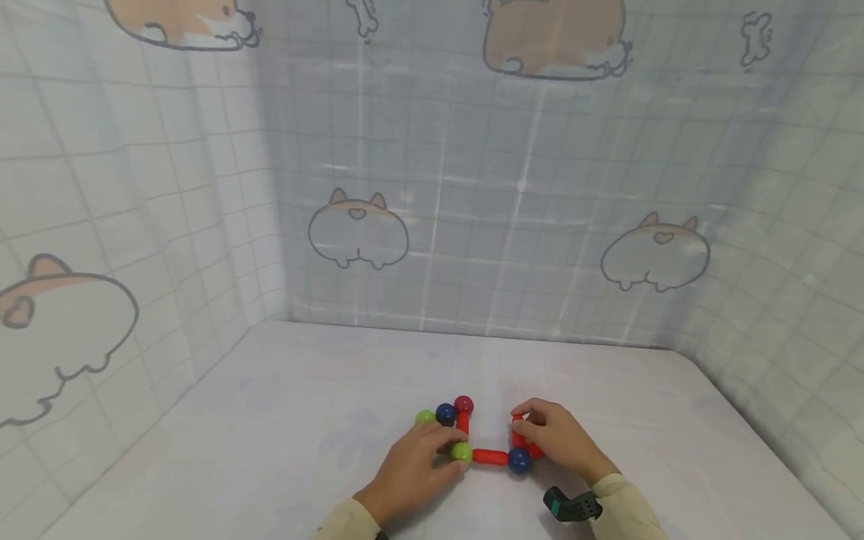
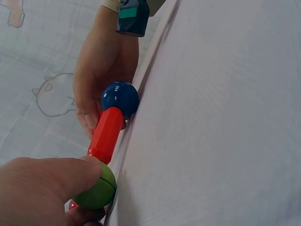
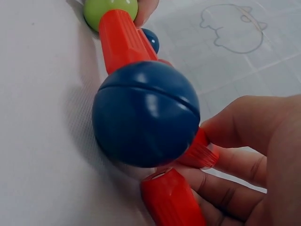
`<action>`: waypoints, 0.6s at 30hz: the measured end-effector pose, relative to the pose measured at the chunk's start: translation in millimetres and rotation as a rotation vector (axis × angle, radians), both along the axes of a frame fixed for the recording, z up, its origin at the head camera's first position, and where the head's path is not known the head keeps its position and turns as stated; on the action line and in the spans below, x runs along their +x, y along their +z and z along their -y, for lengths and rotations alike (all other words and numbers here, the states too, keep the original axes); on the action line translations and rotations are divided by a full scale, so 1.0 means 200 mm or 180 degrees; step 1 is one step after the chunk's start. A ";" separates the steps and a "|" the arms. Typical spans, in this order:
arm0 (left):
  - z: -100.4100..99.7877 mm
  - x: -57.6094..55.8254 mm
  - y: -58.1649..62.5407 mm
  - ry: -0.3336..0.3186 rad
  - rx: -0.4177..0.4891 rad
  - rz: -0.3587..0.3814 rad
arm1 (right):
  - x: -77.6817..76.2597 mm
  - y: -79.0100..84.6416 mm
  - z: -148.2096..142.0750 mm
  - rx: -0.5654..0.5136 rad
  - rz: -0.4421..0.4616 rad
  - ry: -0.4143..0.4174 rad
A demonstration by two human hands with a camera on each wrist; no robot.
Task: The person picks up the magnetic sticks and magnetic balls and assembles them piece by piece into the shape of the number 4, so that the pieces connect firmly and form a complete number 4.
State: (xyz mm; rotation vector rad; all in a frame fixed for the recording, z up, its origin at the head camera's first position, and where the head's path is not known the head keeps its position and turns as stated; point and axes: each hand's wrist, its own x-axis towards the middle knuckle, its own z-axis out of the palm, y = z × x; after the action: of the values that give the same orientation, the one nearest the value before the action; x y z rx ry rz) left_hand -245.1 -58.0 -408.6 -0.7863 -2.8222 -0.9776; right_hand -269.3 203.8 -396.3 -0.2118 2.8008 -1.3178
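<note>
My left hand (image 1: 420,466) grips a green ball (image 1: 462,452), its thumb lying over the ball in the left wrist view. From that ball one red rod (image 1: 490,457) runs right to a blue ball (image 1: 519,461), and another red rod (image 1: 463,424) runs back to a dark red ball (image 1: 463,405). My right hand (image 1: 559,436) pinches a red stick (image 3: 203,151) between thumb and fingers, beside the blue ball. A further red stick (image 3: 171,197) lies under the right fingers, its end close to the blue ball in the right wrist view.
Just beyond the left hand are a second blue ball (image 1: 445,414) and a second green ball (image 1: 424,416). A pale cloth covers the tabletop (image 1: 324,397). Grid-patterned sheets with cartoon dogs (image 1: 486,262) rise at the back and both sides.
</note>
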 end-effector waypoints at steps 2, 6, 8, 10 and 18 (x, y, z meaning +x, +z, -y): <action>0.00 0.00 0.00 -0.0022 0.0027 0.0004 | 0.01 0.00 -0.01 0.0023 -0.0003 -0.0012; -0.01 0.00 0.00 -0.0043 0.0054 0.0072 | 0.01 -0.02 -0.01 0.0125 -0.0033 -0.0072; -0.01 0.00 0.00 -0.0033 0.0043 0.0087 | 0.01 -0.03 0.00 0.0162 -0.0064 -0.0119; -0.01 0.00 0.00 -0.0001 0.0027 0.0089 | 0.01 -0.04 0.00 0.0179 -0.0102 -0.0150; -0.01 0.01 0.01 0.0021 0.0003 0.0062 | 0.03 -0.05 0.04 0.0225 -0.0207 -0.0242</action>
State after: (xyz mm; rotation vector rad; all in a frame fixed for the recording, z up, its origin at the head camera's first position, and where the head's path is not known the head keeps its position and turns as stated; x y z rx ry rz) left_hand -243.8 -57.0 -407.0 -0.7711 -2.8385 -0.9910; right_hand -264.0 196.8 -406.2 -0.1497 2.9315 -1.2456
